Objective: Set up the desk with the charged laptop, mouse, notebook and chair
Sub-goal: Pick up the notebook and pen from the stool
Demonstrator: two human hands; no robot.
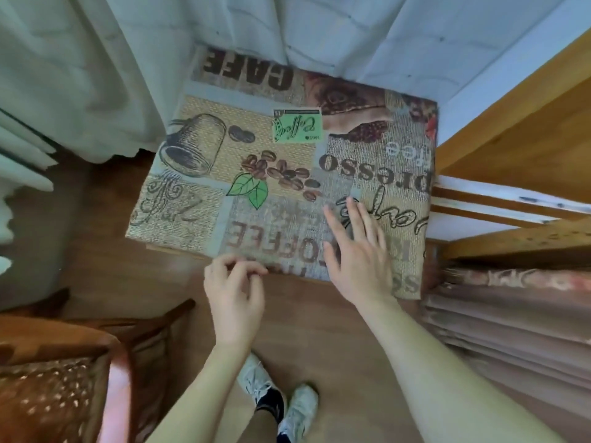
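Observation:
A small table or seat covered with a coffee-print cloth (256, 148) stands in front of me, seen from above. My right hand (355, 251) lies flat on the cloth's near right part, fingers spread. My left hand (235, 289) hovers at the cloth's near edge, fingers curled, thumb and fingertips close together at the hem; whether they pinch the cloth I cannot tell. A wooden chair (57, 378) with a brown patterned seat sits at the lower left. No laptop, mouse or notebook is in sight.
White curtains (96, 75) hang behind and to the left. A light wooden desk or shelf frame (527, 139) rises on the right, with folded brownish fabric (511, 314) below it. My feet in pale sneakers (281, 401) stand on the wooden floor (112, 251).

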